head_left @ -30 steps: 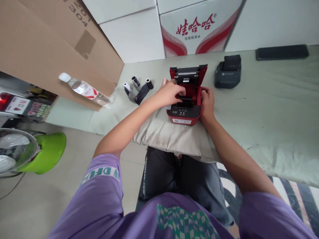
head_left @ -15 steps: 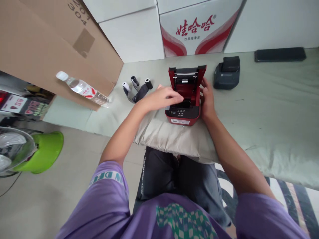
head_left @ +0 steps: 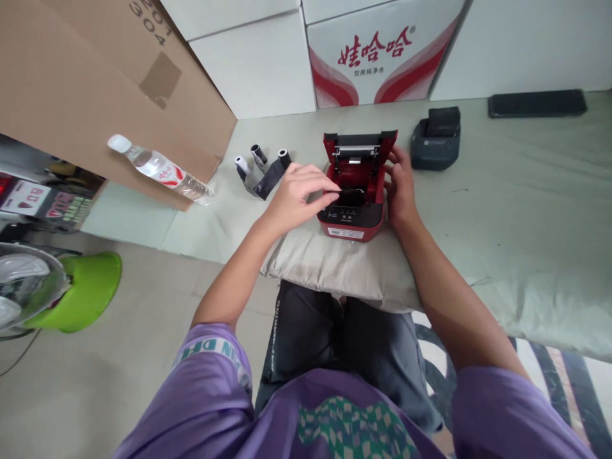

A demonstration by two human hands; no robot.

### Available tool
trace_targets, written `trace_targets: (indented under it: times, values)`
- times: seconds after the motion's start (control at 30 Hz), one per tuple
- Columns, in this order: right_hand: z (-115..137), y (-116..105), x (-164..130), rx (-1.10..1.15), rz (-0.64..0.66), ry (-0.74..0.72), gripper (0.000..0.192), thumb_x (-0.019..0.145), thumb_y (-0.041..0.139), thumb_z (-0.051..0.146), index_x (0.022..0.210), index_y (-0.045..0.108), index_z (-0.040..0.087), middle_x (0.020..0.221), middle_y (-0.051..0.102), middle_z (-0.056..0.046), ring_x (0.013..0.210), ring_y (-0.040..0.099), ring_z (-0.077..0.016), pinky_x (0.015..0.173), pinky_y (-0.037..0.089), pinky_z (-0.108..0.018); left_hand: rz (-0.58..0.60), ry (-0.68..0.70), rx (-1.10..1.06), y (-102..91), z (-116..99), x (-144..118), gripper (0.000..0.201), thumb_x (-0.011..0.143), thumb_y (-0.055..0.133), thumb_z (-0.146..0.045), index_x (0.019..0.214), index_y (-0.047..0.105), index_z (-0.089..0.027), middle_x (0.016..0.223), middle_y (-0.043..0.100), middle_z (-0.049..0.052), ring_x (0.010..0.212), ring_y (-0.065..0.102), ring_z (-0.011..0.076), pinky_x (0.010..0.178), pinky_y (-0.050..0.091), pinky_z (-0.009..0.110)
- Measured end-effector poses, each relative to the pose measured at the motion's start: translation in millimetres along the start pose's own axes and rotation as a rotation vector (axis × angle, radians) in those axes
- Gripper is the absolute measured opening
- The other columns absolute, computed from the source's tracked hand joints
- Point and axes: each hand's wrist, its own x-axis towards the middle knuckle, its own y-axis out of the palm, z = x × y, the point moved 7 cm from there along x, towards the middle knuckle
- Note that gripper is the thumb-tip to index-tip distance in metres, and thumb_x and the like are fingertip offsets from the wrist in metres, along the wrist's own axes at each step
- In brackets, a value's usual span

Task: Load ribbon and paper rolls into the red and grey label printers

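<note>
A red and black label printer (head_left: pixel 351 231) sits near the front edge of the padded seat, its lid (head_left: pixel 358 148) raised. In its red inside lies something black. My left hand (head_left: pixel 302 194) is at the printer's left side, with thumb and fingertips nearly together over the opening; whatever they pinch is too small to make out. My right hand (head_left: pixel 400 188) curls round the right side of the printer, its fingers behind the lid's hinge area. To the left of my left hand, a black ribbon (head_left: pixel 268 180) on several small rolls lies on the seat.
A dark small device (head_left: pixel 435 143) stands right of the printer, and a long black case (head_left: pixel 538 104) lies farther right. A water bottle (head_left: pixel 160 169) leans by a cardboard box (head_left: pixel 109 83). White boxes (head_left: pixel 253 67) line the back. A green stool (head_left: pixel 90 290) stands on the floor.
My left hand has drawn back left from over the printer's opening, its thumb and fingertips now closer together. My right hand stays at the printer's right side.
</note>
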Motion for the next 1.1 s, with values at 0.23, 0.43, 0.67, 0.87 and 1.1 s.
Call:
trace_targets:
  times: [0.23,0.43,0.67,0.87,1.1]
  values:
    - [8.8,-1.7,-3.1,-0.032,-0.068,-0.064,0.043,0.093,0.063,0.073,0.118,0.062,0.038,0.143,0.061,0.0,0.143,0.056,-0.0271,0.108,0.059,-0.048,-0.069,0.043,-0.011,-1.2,-3.2,0.9,0.022,0.102,0.066,-0.043,0.093,0.077,-0.027,0.12,0.079,0.006,0.119,0.067,0.027,0.107,0.045,0.051]
    - [20.6,2.1,-7.4,-0.031,-0.05,-0.08,0.026,0.089,0.073,0.052,0.094,0.061,0.03,0.141,0.064,0.0,0.135,0.059,-0.0269,0.114,0.054,-0.05,-0.081,0.037,-0.166,6.9,-0.8,0.2,0.03,0.104,0.062,-0.051,0.096,0.075,-0.025,0.116,0.08,0.008,0.111,0.073,0.0253,0.104,0.05,0.048]
    - [8.2,4.3,-5.6,-0.014,-0.015,-0.022,0.043,0.081,0.076,0.039,0.12,0.059,0.036,0.131,0.068,0.0,0.131,0.062,-0.0278,0.117,0.053,-0.053,-0.184,-0.235,-0.386,25.3,31.2,-2.2,0.05,0.101,0.056,-0.069,0.101,0.075,-0.023,0.107,0.08,0.007,0.111,0.074,0.0246,0.102,0.056,0.041]
    - [7.8,6.7,-5.8,0.001,-0.008,0.013,0.048,0.081,0.077,0.049,0.124,0.059,0.039,0.134,0.068,-0.001,0.139,0.058,-0.0305,0.117,0.054,-0.056,-0.218,-0.468,-0.529,49.1,81.9,-4.5,0.047,0.101,0.058,-0.061,0.132,0.068,-0.028,0.147,0.068,0.009,0.148,0.056,0.0264,0.121,0.045,0.045]
    - [8.3,9.3,-7.6,0.024,0.004,0.041,0.057,0.077,0.078,0.062,0.126,0.058,0.039,0.132,0.069,-0.001,0.138,0.058,-0.0307,0.113,0.055,-0.053,-0.094,-0.602,-0.887,96.8,98.7,-8.4,0.074,0.087,0.053,-0.033,0.16,0.045,-0.026,0.165,0.054,0.005,0.15,0.055,0.0243,0.122,0.047,0.043]
